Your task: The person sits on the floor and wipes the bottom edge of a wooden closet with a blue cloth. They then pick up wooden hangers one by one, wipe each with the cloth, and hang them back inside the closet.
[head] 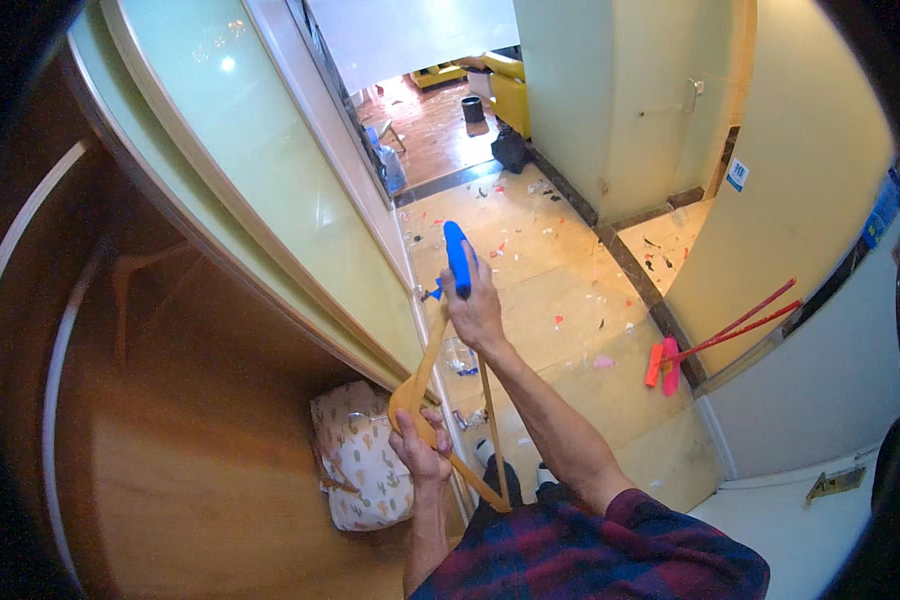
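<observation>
My left hand (425,453) grips a wooden clothes hanger (410,397) near its neck. The metal hook (366,415) points left, over a cloth-covered bundle (371,480) with a cactus print in the wardrobe. One hanger arm reaches up towards my right hand (480,307), the other down to my shirt front. In my right hand is a bright blue elongated thing (457,251); whether it is a folded cloth or a brush is unclear. A smaller blue piece shows beside it, near the upper hanger end, which my fingers partly hide.
The brown wardrobe (195,450) stands open on the left, beside frosted sliding doors (300,195). Scraps litter the floor (540,285). Two red-handled brooms (727,330) lean at the right. Farther off are a black bag (511,150), a bin (472,109) and a yellow sofa (511,94).
</observation>
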Action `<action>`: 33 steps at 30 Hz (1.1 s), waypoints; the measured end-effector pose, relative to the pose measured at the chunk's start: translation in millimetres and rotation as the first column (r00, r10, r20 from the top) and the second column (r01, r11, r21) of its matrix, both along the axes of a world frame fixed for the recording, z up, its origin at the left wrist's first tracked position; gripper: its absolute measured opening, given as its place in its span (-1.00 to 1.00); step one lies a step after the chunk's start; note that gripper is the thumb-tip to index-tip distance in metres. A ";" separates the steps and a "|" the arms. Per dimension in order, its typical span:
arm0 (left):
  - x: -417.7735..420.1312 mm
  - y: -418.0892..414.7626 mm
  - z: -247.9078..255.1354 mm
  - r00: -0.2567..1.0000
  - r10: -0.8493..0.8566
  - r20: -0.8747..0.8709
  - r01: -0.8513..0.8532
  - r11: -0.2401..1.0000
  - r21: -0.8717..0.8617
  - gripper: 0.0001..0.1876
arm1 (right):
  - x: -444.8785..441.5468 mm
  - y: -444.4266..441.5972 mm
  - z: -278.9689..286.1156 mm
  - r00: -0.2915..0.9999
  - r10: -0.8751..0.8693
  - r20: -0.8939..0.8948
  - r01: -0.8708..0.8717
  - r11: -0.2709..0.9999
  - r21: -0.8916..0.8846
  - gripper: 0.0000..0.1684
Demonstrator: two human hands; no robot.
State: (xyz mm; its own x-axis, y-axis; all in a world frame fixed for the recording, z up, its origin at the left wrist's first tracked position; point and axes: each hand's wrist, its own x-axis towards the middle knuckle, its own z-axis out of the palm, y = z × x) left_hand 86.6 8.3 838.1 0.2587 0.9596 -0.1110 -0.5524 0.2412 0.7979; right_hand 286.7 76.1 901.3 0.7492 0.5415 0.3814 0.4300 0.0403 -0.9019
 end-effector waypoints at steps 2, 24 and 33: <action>0.9 -2.7 1.6 0.998 0.057 -0.024 -0.058 0.997 -0.049 -0.51 | -21.6 -8.5 -8.4 0.989 0.037 0.144 -0.022 0.994 -0.104 -0.26; -18.7 32.6 15.8 0.986 0.126 0.107 -0.108 0.982 -0.156 -0.40 | -74.6 -46.8 -59.9 0.867 0.464 -0.181 -0.455 0.886 0.091 -0.67; -44.5 64.5 -22.3 0.954 0.169 0.248 -0.133 0.979 -0.155 -0.51 | -108.5 -212.6 -114.2 0.713 0.676 -0.186 -0.698 0.710 -0.098 -0.74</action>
State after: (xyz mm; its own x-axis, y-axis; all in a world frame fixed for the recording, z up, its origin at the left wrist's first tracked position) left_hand 42.1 72.8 815.8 0.1487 0.9703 -0.1910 -0.7737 0.2344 0.5886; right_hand 178.2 -136.5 787.1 0.1815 0.9666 0.1810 0.2193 0.1397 -0.9656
